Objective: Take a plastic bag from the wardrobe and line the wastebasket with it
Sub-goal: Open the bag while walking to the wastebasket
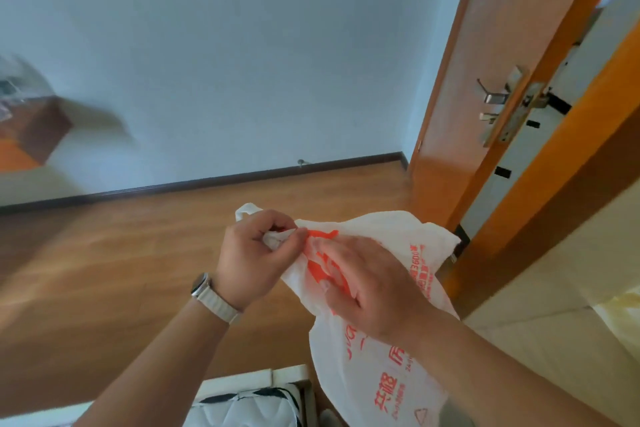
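A white plastic bag (377,367) with orange print hangs in front of me, low and right of centre. My left hand (252,260), with a watch on the wrist, pinches the bag's top edge near one handle. My right hand (367,284) lies across the bag's upper part with its fingers gripping the film, a short way right of the left hand. The bag's lower part drops out of view at the bottom edge. No wastebasket or wardrobe shows in this view.
Wooden floor (121,270) stretches to a pale wall with a dark skirting board. An open orange wooden door (485,80) with a metal handle stands at the right, tiled floor beyond it. A bed corner (252,388) sits at the bottom. Brown furniture (31,128) is at the left.
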The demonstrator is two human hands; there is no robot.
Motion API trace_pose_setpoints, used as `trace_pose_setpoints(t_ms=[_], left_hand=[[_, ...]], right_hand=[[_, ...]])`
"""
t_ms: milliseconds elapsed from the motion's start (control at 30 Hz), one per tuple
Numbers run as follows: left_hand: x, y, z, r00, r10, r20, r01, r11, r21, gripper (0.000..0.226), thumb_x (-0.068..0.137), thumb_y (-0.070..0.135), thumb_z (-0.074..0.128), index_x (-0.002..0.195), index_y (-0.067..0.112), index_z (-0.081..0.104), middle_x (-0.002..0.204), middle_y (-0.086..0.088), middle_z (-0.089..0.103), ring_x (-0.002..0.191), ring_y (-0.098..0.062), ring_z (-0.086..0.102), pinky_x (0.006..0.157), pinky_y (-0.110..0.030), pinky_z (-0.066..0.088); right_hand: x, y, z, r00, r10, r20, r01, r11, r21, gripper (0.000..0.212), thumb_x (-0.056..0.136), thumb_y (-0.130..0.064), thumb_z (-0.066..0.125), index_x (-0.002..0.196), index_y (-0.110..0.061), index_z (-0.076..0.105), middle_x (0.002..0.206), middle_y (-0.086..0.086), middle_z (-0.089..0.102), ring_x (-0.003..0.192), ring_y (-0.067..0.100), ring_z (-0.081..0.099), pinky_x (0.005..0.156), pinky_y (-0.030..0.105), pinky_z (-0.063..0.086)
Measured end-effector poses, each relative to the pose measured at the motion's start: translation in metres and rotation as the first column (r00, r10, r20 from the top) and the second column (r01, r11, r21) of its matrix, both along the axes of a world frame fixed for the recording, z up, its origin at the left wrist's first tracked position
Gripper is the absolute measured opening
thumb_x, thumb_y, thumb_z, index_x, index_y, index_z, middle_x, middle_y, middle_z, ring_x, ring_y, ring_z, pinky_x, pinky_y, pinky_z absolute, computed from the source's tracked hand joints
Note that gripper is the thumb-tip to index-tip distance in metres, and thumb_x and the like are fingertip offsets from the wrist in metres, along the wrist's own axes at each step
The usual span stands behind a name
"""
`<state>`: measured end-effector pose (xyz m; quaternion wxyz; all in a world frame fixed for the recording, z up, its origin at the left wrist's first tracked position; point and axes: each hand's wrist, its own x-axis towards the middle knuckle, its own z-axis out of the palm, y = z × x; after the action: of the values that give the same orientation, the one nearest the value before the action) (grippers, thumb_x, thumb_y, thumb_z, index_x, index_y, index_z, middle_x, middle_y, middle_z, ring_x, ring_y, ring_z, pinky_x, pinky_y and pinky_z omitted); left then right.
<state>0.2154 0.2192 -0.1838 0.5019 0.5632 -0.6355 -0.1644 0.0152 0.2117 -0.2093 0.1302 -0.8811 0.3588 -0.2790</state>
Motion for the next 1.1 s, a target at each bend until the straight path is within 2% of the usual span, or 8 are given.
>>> trace_pose_setpoints(t_ms=[200, 333, 433, 600, 700, 800, 933, 1100], left_hand=[[0.054, -0.023, -0.007, 0.998, 0.056, -0.022, -0.057, 0.998, -0.021, 0.018, 0.078, 0.041, 0.067, 0.071, 0.025, 0.066, 0.072, 0.013, 0.068, 0.058, -0.004, 0.061, 0.051, -0.012, 0.044], [0.081, -0.022, -0.009, 0.989, 0.14, -0.041, -0.141, 0.99, -0.031, 0.021, 0.078, 0.039, 0.066, 0.07, 0.019, 0.067, 0.064, 0.007, 0.066, 0.057, -0.008, 0.062, 0.05, -0.019, 0.048], [0.099, -0.013, -0.009, 0.969, 0.233, -0.082, -0.236, 0.971, -0.039, 0.018, 0.077, 0.033, 0.069, 0.068, 0.018, 0.066, 0.069, 0.006, 0.066, 0.057, -0.007, 0.06, 0.05, -0.017, 0.046], [0.133, 0.013, 0.0, 0.919, 0.384, -0.084, -0.39, 0.918, -0.072, 0.012, 0.078, 0.03, 0.071, 0.071, 0.022, 0.065, 0.072, 0.007, 0.067, 0.059, -0.011, 0.062, 0.05, -0.018, 0.049], [0.154, 0.027, 0.006, 0.876, 0.474, -0.083, -0.481, 0.872, -0.091, 0.011, 0.078, 0.021, 0.074, 0.071, 0.021, 0.066, 0.074, 0.009, 0.067, 0.059, -0.008, 0.062, 0.051, -0.016, 0.048], [0.172, 0.036, 0.011, 0.819, 0.57, -0.064, -0.574, 0.814, -0.091, 0.024, 0.079, 0.009, 0.077, 0.071, 0.026, 0.064, 0.073, 0.017, 0.066, 0.061, -0.005, 0.061, 0.053, -0.013, 0.047], [0.192, 0.038, 0.014, 0.733, 0.678, -0.057, -0.68, 0.728, -0.087, 0.029, 0.08, 0.008, 0.076, 0.072, 0.032, 0.062, 0.071, 0.023, 0.064, 0.064, -0.004, 0.062, 0.055, -0.009, 0.046], [0.215, 0.012, 0.011, 0.621, 0.783, -0.044, -0.784, 0.617, -0.07, 0.024, 0.078, 0.009, 0.078, 0.072, 0.028, 0.064, 0.069, 0.019, 0.064, 0.066, -0.004, 0.062, 0.057, -0.008, 0.046]], right_hand=[[0.056, -0.046, -0.013, 0.992, 0.124, 0.013, -0.124, 0.992, 0.0, 0.042, 0.097, -0.038, 0.057, 0.136, -0.027, 0.046, 0.131, -0.01, 0.058, 0.12, 0.008, 0.053, 0.105, 0.02, 0.04], [0.09, -0.061, -0.015, 0.982, 0.19, 0.02, -0.191, 0.982, 0.006, 0.04, 0.097, -0.041, 0.056, 0.134, -0.026, 0.049, 0.13, -0.01, 0.059, 0.118, 0.009, 0.054, 0.103, 0.015, 0.037], [0.117, -0.066, -0.015, 0.962, 0.267, 0.051, -0.267, 0.964, -0.015, 0.04, 0.097, -0.042, 0.055, 0.133, -0.025, 0.051, 0.13, -0.01, 0.06, 0.117, 0.009, 0.056, 0.1, 0.025, 0.048], [0.169, -0.073, -0.004, 0.902, 0.423, 0.081, -0.417, 0.905, -0.085, 0.037, 0.096, -0.038, 0.058, 0.13, -0.023, 0.055, 0.127, -0.008, 0.061, 0.115, 0.01, 0.056, 0.097, 0.03, 0.051], [0.202, -0.076, 0.001, 0.854, 0.515, 0.068, -0.506, 0.855, -0.113, 0.038, 0.095, -0.038, 0.06, 0.13, -0.023, 0.056, 0.128, -0.007, 0.06, 0.116, 0.011, 0.056, 0.096, 0.031, 0.05], [0.233, -0.079, 0.004, 0.812, 0.579, 0.075, -0.566, 0.813, -0.14, 0.038, 0.096, -0.042, 0.057, 0.129, -0.025, 0.057, 0.127, -0.008, 0.062, 0.114, 0.011, 0.057, 0.097, 0.028, 0.049], [0.275, -0.092, 0.002, 0.741, 0.666, 0.088, -0.651, 0.744, -0.148, 0.039, 0.096, -0.046, 0.055, 0.129, -0.026, 0.056, 0.127, -0.009, 0.062, 0.114, 0.009, 0.058, 0.101, 0.025, 0.044], [0.325, -0.134, -0.012, 0.636, 0.765, 0.107, -0.758, 0.644, -0.103, 0.038, 0.097, -0.047, 0.054, 0.128, -0.026, 0.058, 0.126, -0.009, 0.063, 0.113, 0.011, 0.06, 0.099, 0.035, 0.051]])
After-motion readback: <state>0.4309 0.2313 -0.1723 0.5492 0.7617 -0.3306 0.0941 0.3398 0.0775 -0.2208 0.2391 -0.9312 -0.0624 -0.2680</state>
